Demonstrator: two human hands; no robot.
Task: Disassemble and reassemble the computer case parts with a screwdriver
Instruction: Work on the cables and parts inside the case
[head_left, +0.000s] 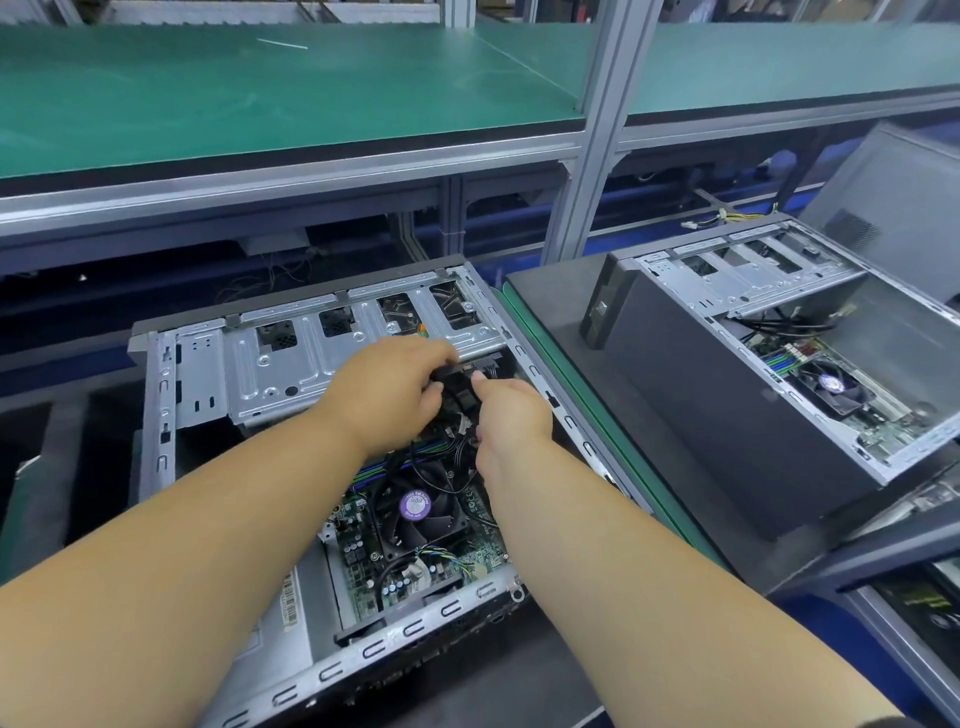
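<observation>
Both of the person's hands are down inside the open computer case (156, 415), which lies on its side on the dark bench, and they meet over a black connector (464, 375) at the end of a bundle of black cables (457, 431); the left hand (387, 397) has its fingers curled round the top of that connector, thumb underneath, while the right hand (511, 415) pinches it from the other side with thumb and forefinger; so each hand is closed on the same plug, the two nearly touching. Just beyond the grip runs the silver drive cage (291, 358) with its row of punched openings; just below the grip, towards the person, the cables trail down over the motherboard (363, 551); nearer still sits the black CPU fan (421, 512) with a round purple label at its hub, partly hidden between the two forearms. Well off to the right of the grip, on a raised dark platform, stands a second computer case (727, 405), also opened, its own fan and coloured memory slots showing inside; a grey side panel (893, 208) leans up behind it. Far beyond the grip a green mat (260, 104) covers the upper shelf of the workbench, carried on an aluminium frame (597, 156); I can see no screwdriver in either hand from where I stand.
</observation>
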